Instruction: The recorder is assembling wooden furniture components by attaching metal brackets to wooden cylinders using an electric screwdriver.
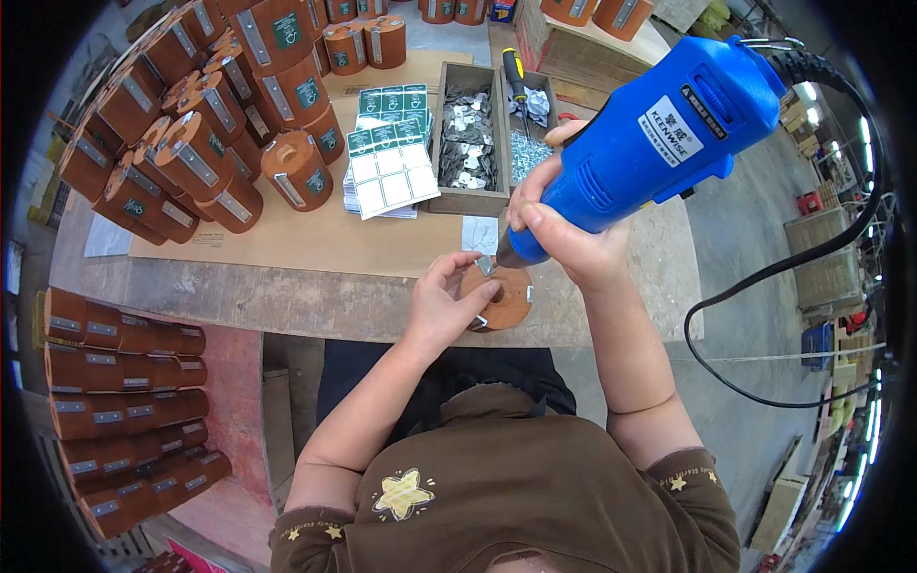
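Note:
My right hand (578, 234) is wrapped round the front of a large blue electric screwdriver (611, 177), its dark nose tilted down toward the table. Under that nose, a small bent metal bracket (485, 266) is pinched in the fingertips of my left hand (441, 306). The bracket sits at the rim of a round reddish-brown wooden block (515, 298) with a centre hole, at the table's near edge. Other metal pieces show on the block's rim. Whether the screwdriver's tip touches the bracket is hard to make out.
Stacked brown cylinders (296, 172) fill the table's left. Label sheets (392, 172) lie beside a wooden box (470, 196) of metal brackets, with small screws (528, 153) and a yellow-handled screwdriver (514, 72) alongside. More cylinders (129, 411) are stacked lower left. The black cable (755, 279) loops at right.

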{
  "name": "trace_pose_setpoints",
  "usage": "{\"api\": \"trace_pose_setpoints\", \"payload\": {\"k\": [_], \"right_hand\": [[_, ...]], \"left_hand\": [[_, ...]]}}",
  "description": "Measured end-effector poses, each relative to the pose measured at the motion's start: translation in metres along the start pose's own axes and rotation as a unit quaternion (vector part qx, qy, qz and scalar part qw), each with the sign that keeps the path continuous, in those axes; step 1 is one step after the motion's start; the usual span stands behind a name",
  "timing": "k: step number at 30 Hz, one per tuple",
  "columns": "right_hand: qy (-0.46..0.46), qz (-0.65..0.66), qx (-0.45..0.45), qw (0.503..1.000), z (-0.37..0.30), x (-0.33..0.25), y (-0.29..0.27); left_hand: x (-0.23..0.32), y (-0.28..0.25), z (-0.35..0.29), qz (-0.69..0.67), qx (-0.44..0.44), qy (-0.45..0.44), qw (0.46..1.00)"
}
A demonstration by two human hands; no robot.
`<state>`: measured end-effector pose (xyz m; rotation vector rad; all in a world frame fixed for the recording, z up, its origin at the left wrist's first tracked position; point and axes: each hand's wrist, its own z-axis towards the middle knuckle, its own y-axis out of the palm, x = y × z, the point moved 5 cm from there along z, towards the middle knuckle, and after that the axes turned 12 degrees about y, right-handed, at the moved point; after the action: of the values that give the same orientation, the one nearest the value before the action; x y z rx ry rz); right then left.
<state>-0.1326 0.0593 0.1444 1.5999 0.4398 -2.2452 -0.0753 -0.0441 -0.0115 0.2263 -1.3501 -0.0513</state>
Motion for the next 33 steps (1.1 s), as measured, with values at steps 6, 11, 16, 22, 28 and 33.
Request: {"api": "trace_pose_setpoints", "payload": {"k": [6,11,16,22,28,33], "right_hand": [[0.026,0.018,-0.006,0.999,-0.001,0.002,0.003],[0.037,0.007,0.005,0.999,-0.001,0.006,0.006],[0.036,0.005,-0.004,0.999,0.000,0.006,0.003],[0.021,-0.017,-0.020,0.999,0.000,0.008,0.009],[0.016,0.013,-0.023,1.000,-0.003,0.008,0.003],[0.040,0.063,0.056,0.996,-0.009,0.006,0.005]], "left_hand": [[-0.002,0.000,-0.004,-0.039,0.018,-0.008,0.999],[0.000,0.000,-0.004,-0.022,0.027,-0.016,0.999],[-0.001,0.002,-0.002,-0.010,0.015,-0.006,1.000],[-0.002,0.002,-0.003,-0.030,0.019,-0.012,0.999],[-0.007,0.001,-0.003,-0.019,0.003,0.003,1.000],[-0.009,-0.001,-0.004,-0.022,-0.011,-0.005,1.000]]}}
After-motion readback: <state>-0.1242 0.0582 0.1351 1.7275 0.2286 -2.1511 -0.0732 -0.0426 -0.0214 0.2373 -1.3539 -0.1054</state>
